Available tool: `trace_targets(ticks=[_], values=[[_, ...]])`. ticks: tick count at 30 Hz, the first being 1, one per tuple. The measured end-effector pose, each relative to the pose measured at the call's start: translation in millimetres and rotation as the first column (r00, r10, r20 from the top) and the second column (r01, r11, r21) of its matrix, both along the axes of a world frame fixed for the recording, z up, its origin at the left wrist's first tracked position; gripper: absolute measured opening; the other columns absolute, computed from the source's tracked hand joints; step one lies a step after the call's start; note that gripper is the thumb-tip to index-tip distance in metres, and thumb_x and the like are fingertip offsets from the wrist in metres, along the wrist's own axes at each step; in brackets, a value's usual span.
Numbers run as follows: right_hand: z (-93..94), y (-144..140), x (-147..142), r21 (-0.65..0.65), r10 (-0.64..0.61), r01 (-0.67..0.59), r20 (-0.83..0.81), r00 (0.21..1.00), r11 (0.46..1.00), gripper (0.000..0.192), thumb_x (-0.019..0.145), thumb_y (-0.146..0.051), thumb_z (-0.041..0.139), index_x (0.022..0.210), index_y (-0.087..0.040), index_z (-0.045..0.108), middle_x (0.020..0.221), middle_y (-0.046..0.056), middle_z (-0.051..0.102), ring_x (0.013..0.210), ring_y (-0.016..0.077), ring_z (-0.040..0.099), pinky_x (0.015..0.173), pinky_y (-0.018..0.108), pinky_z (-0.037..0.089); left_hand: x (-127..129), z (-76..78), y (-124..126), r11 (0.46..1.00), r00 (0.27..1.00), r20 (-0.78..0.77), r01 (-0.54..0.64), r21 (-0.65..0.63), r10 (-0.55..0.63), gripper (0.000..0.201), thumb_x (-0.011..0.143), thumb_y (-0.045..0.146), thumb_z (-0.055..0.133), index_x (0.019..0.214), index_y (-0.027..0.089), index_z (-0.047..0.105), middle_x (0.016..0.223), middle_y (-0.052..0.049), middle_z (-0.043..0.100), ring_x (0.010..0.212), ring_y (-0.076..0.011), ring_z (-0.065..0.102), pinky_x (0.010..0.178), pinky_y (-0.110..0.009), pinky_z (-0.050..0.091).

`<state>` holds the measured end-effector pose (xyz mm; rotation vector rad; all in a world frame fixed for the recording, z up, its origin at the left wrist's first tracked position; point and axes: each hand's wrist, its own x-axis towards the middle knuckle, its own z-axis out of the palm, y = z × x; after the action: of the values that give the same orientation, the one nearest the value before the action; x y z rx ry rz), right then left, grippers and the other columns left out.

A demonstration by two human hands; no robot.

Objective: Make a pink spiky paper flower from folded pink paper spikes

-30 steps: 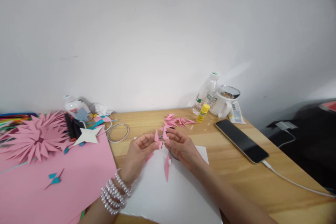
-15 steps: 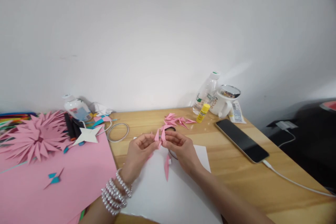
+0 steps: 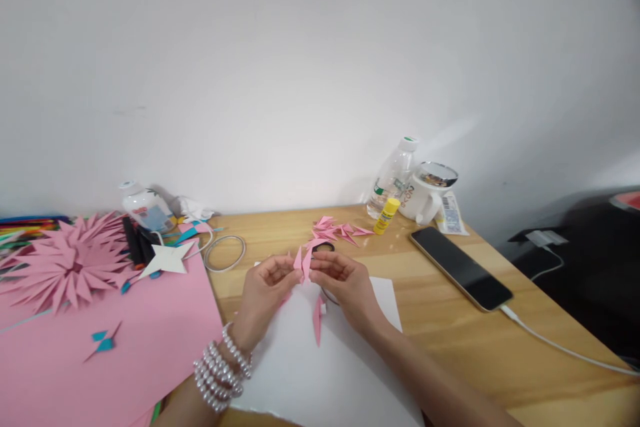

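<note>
Wooden table (image 3: 430,320) against a white wall. Lying on it: pink sheet (image 3: 100,360) at left, white sheet (image 3: 330,373) at centre, folded pink pieces (image 3: 336,231), coiled cable (image 3: 225,252), phone (image 3: 460,268) with cord, glue stick (image 3: 387,215), bottle (image 3: 393,177), and what appears to be a mug (image 3: 425,199).

Left hand (image 3: 263,290): bare, no ring visible. Left wrist: stack of pearl-like bead bracelets (image 3: 220,367), several strands, white-to-silvery round beads, wrapped close together; upper strand sits slightly apart from main stack. Left forearm: bare, no sleeve in view. Right hand (image 3: 345,283): bare, no ring or watch visible. Right wrist and forearm: bare up to lower frame edge, no sleeve, no bracelet. Fingernails: too small to tell finish.
</note>
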<state>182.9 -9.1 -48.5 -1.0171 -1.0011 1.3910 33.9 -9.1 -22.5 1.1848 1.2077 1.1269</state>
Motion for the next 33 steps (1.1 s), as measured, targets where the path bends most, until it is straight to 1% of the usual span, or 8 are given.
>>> trace_targets(ticks=[5, 10, 15, 17, 22, 26, 30, 33], values=[[0.0, 0.3, -0.5, 0.018, -0.008, 0.008, 0.008, 1.000, 1.000, 0.036, 0.059, -0.026, 0.074, 0.092, -0.016, 0.063, 0.084, 0.006, 0.068, 0.078, 0.0195, 0.063, 0.073, 0.034, 0.050, 0.0, -0.7, -0.7, 0.999, 1.000, -0.006, 0.014, -0.032, -0.014, 0.020, 0.063, 0.029, 0.070, 0.076, 0.015, 0.064, 0.069, -0.003, 0.065, 0.058, -0.0119, 0.057, 0.051, -0.020, 0.045], [3.5, -0.9, -0.2, 0.033, -0.039, 0.036, 0.096, 0.995, 0.999, 0.035, 0.060, -0.029, 0.073, 0.091, -0.016, 0.063, 0.082, 0.007, 0.069, 0.077, 0.0198, 0.064, 0.069, 0.032, 0.051, 1.8, 1.1, -0.5, 1.000, 1.000, 0.012, 0.001, -0.001, -0.001, 0.021, 0.059, 0.027, 0.072, 0.074, 0.015, 0.065, 0.068, -0.004, 0.066, 0.059, -0.0134, 0.059, 0.051, -0.021, 0.046], [5.0, -1.8, -1.7, 0.063, -0.054, 0.047, 0.125, 0.991, 0.997, 0.033, 0.060, -0.029, 0.072, 0.089, -0.015, 0.064, 0.081, 0.007, 0.068, 0.072, 0.0188, 0.064, 0.066, 0.031, 0.052, 2.6, 1.5, -0.5, 0.998, 1.000, -0.004, -0.025, -0.055, 0.025, 0.024, 0.058, 0.030, 0.072, 0.074, 0.013, 0.065, 0.066, -0.004, 0.066, 0.055, -0.0129, 0.059, 0.046, -0.020, 0.045], [4.5, -2.0, -2.5, 0.065, -0.060, 0.051, 0.140, 0.988, 0.997, 0.033, 0.060, -0.029, 0.072, 0.089, -0.015, 0.064, 0.079, 0.007, 0.069, 0.071, 0.0188, 0.064, 0.066, 0.031, 0.052, 2.0, 0.6, -0.7, 0.998, 1.000, -0.003, -0.021, -0.057, 0.021, 0.023, 0.058, 0.029, 0.072, 0.073, 0.013, 0.065, 0.067, -0.005, 0.067, 0.056, -0.0131, 0.059, 0.047, -0.020, 0.045], [4.9, -2.8, -4.3, 0.074, -0.101, 0.090, 0.162, 0.982, 0.993, 0.031, 0.059, -0.029, 0.072, 0.086, -0.015, 0.065, 0.078, 0.007, 0.069, 0.070, 0.0191, 0.064, 0.065, 0.032, 0.053, 1.8, -1.0, -1.4, 0.995, 0.997, 0.073, -0.021, -0.093, 0.028, 0.020, 0.058, 0.025, 0.073, 0.073, 0.013, 0.066, 0.065, -0.004, 0.066, 0.059, -0.0130, 0.060, 0.052, -0.020, 0.047], [5.5, -3.6, -5.6, 0.078, -0.093, 0.081, 0.159, 0.983, 0.994, 0.029, 0.059, -0.027, 0.072, 0.085, -0.015, 0.066, 0.078, 0.006, 0.069, 0.070, 0.0186, 0.064, 0.066, 0.032, 0.053, 2.9, -0.3, -1.9, 0.990, 0.990, 0.127, -0.047, -0.133, 0.065, 0.021, 0.055, 0.023, 0.075, 0.070, 0.012, 0.066, 0.061, -0.003, 0.066, 0.056, -0.0117, 0.060, 0.050, -0.018, 0.047], [6.1, -4.5, -6.6, 0.090, -0.098, 0.083, 0.175, 0.980, 0.992, 0.027, 0.060, -0.026, 0.071, 0.084, -0.015, 0.066, 0.078, 0.006, 0.069, 0.069, 0.0183, 0.065, 0.065, 0.031, 0.054, 2.6, -2.3, -1.8, 0.987, 0.980, 0.178, -0.064, -0.149, 0.091, 0.022, 0.053, 0.021, 0.077, 0.069, 0.011, 0.066, 0.064, -0.004, 0.067, 0.057, -0.0120, 0.062, 0.056, -0.020, 0.049], [7.6, -5.4, -6.8, 0.092, -0.110, 0.094, 0.192, 0.975, 0.991, 0.026, 0.059, -0.026, 0.072, 0.083, -0.016, 0.067, 0.077, 0.006, 0.070, 0.068, 0.0187, 0.065, 0.064, 0.030, 0.054, 2.5, -5.2, -1.6, 0.986, 0.972, 0.210, -0.073, -0.152, 0.104, 0.021, 0.053, 0.020, 0.077, 0.068, 0.011, 0.065, 0.064, -0.004, 0.067, 0.057, -0.0115, 0.062, 0.056, -0.020, 0.050]])
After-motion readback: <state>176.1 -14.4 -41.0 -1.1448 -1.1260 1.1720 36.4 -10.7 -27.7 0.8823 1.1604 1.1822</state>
